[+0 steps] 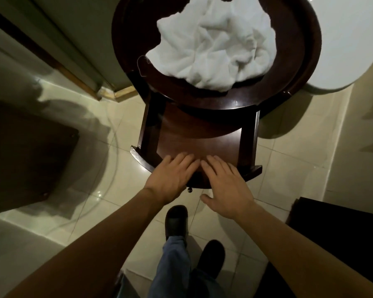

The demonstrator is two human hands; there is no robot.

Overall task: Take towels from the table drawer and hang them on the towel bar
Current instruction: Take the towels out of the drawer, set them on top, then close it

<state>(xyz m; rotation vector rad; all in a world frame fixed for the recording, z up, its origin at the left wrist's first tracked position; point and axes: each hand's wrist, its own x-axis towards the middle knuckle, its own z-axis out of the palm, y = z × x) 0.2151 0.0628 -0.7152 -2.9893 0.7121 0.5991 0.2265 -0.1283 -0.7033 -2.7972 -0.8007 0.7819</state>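
A crumpled white towel (213, 48) lies on top of the round dark wooden table (224, 102). Below the tabletop the drawer (198, 136) is pulled out toward me, and its visible bottom is bare wood. My left hand (172, 175) and my right hand (226, 183) rest side by side on the drawer's curved front edge, fingers flat and extended over the rim, holding nothing. A small metal knob (189, 190) shows under the drawer front between my hands. No towel bar is in view.
Glossy cream floor tiles (289, 168) surround the table. A white rounded fixture (349, 39) stands at the upper right. A door and wooden frame (108, 91) are at the upper left. Dark furniture (26, 151) sits left, another dark piece (342, 233) right. My shoes (177, 220) are below.
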